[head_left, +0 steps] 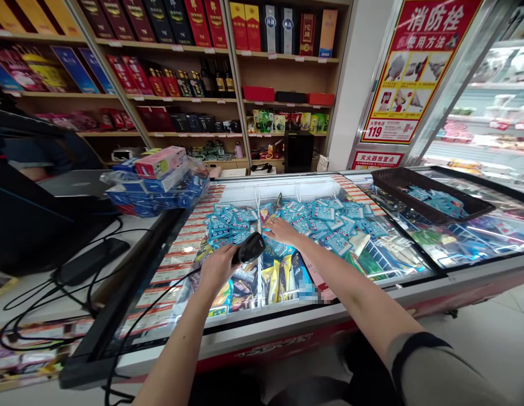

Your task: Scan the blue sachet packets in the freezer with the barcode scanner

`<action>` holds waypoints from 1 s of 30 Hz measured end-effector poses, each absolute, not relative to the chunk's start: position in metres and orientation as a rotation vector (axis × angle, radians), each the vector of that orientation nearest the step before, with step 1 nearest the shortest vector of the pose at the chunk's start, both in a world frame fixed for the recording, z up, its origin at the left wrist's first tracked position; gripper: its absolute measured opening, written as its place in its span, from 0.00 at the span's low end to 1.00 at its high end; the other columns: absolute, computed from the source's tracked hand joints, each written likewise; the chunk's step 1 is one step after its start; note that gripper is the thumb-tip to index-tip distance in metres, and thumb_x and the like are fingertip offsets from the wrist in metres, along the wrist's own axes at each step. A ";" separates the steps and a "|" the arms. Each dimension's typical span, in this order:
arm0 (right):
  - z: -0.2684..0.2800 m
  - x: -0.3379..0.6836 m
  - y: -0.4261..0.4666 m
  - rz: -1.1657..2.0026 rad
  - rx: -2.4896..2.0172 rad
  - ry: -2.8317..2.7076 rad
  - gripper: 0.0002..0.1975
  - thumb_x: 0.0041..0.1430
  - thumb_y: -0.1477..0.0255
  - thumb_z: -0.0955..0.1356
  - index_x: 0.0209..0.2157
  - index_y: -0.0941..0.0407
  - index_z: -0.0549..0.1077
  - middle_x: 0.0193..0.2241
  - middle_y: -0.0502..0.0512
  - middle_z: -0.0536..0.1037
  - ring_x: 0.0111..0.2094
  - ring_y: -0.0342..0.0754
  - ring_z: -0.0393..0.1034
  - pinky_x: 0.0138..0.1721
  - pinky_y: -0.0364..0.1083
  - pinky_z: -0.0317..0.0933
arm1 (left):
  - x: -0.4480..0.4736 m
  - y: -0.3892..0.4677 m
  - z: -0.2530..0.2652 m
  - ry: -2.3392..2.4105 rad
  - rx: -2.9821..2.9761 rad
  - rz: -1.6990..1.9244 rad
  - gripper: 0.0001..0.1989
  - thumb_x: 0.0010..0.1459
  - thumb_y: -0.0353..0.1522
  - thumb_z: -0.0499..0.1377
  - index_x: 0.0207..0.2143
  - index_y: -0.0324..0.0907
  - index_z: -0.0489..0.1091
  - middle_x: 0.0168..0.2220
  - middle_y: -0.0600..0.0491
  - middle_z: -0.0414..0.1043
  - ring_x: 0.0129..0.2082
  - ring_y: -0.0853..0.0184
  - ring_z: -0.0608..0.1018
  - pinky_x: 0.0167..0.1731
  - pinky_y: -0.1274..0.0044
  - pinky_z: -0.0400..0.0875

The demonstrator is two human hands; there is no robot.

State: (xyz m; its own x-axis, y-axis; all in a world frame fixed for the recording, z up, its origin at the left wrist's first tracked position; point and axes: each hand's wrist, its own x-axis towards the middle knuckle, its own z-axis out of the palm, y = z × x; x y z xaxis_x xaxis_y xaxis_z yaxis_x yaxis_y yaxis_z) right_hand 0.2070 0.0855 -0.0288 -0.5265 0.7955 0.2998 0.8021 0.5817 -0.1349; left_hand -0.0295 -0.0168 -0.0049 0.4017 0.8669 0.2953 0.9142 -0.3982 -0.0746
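Note:
My left hand (pixel 217 268) is wrapped around a black handheld barcode scanner (pixel 251 247), whose cable trails down to the left. Its head points right, toward my other hand. My right hand (pixel 281 230) reaches across the chest freezer (pixel 240 326) with fingers stretched out, touching or just over the blue packets (pixel 325 213). These flat packets lie in a loose spread over the freezer's glass top, with a smaller group (pixel 230 223) to the left. A pink card-like object (pixel 315 273) is partly hidden under my right forearm. Ice cream wrappers (pixel 279 279) show below the glass.
A dark brown tray (pixel 477 211) with more blue packets stands on the freezer at right. Plastic-wrapped boxes (pixel 156 180) are stacked at left, beside a counter with loose black cables (pixel 82 282). Shelves (pixel 177 45) of boxed goods line the back wall.

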 end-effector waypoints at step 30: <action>-0.026 0.194 0.088 0.601 -1.568 -2.033 0.37 0.33 0.63 0.75 0.47 0.58 0.64 0.37 0.55 0.73 0.37 0.50 0.69 0.37 0.46 0.63 | -0.035 -0.015 -0.008 -1.550 -2.433 -0.349 0.22 0.50 0.37 0.55 0.49 0.45 0.62 0.46 0.49 0.68 0.43 0.60 0.72 0.34 0.74 0.66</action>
